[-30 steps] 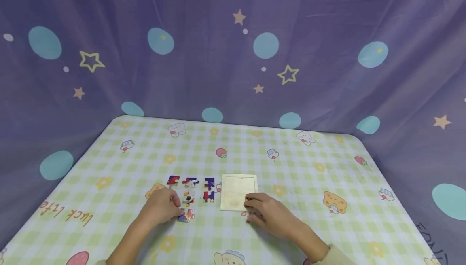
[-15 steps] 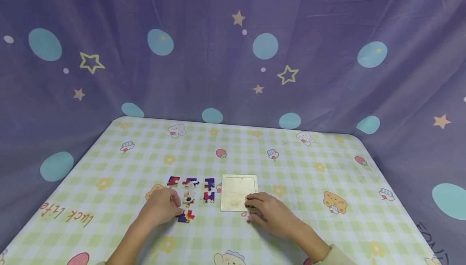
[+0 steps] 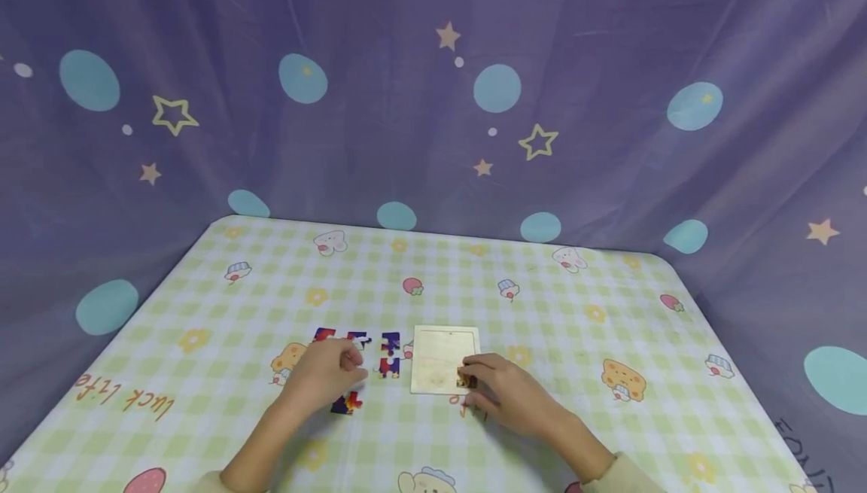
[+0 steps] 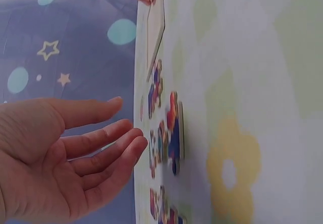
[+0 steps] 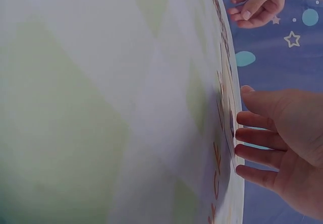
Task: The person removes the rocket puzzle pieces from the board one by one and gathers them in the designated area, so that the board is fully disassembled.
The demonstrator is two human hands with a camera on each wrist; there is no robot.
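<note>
My left hand (image 3: 323, 371) hovers over the loose jigsaw pieces in the head view, fingers loosely bent. In the left wrist view nothing sits between its fingers (image 4: 96, 148). A blue, red and yellow piece (image 3: 347, 403) lies just below it, with a purple and white piece (image 3: 359, 339) at its far side. The hand hides the middle of this group. My right hand (image 3: 509, 394) is at the near right corner of a pale wooden puzzle tray (image 3: 433, 357). Its fingertips are right at an orange and dark piece (image 3: 466, 378) in that corner. Those fingers look straight in the right wrist view.
Two purple and red pieces, one far (image 3: 390, 342) and one near (image 3: 389, 367), lie between the left hand and the tray. Another red and purple piece (image 3: 325, 335) sits at the far left. A checked cloth (image 3: 576, 433) covers the table, with a purple curtain (image 3: 366, 139) behind.
My left hand has left the near-left piece and moved up and right over the group. My right hand has shifted slightly right, showing more of the corner piece.
</note>
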